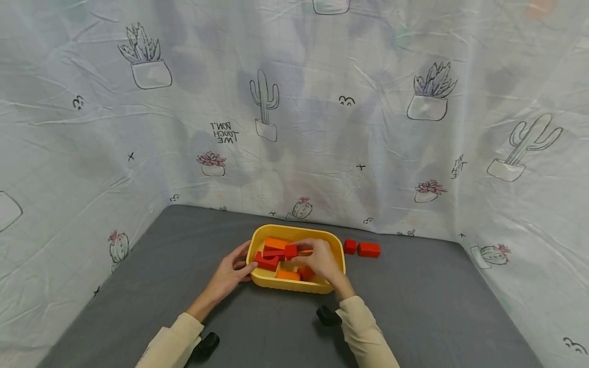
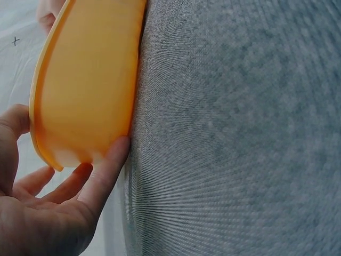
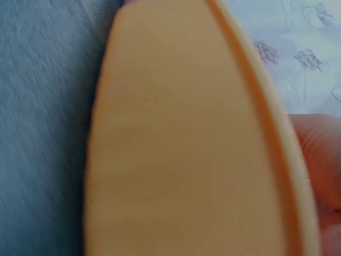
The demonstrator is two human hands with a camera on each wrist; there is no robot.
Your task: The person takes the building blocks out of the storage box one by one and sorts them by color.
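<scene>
A yellow plastic tub (image 1: 294, 287) stands on the grey surface with several red and orange blocks inside. My left hand (image 1: 232, 267) grips its left end, thumb over the rim and fingers against the outer wall, as the left wrist view also shows. Reaching over the near side, my right hand (image 1: 320, 258) pinches a red block (image 1: 291, 251) inside the tub. Around it lie another red block (image 1: 267, 261) and orange blocks (image 1: 288, 275) (image 1: 277, 244). In the right wrist view the tub's wall (image 3: 181, 133) hides the fingertips.
Just right of the tub, a small red block (image 1: 350, 247) and a longer red block (image 1: 369, 250) lie on the grey table (image 1: 428, 296). A white curtain (image 1: 313, 112) printed with cacti hangs behind and along both sides.
</scene>
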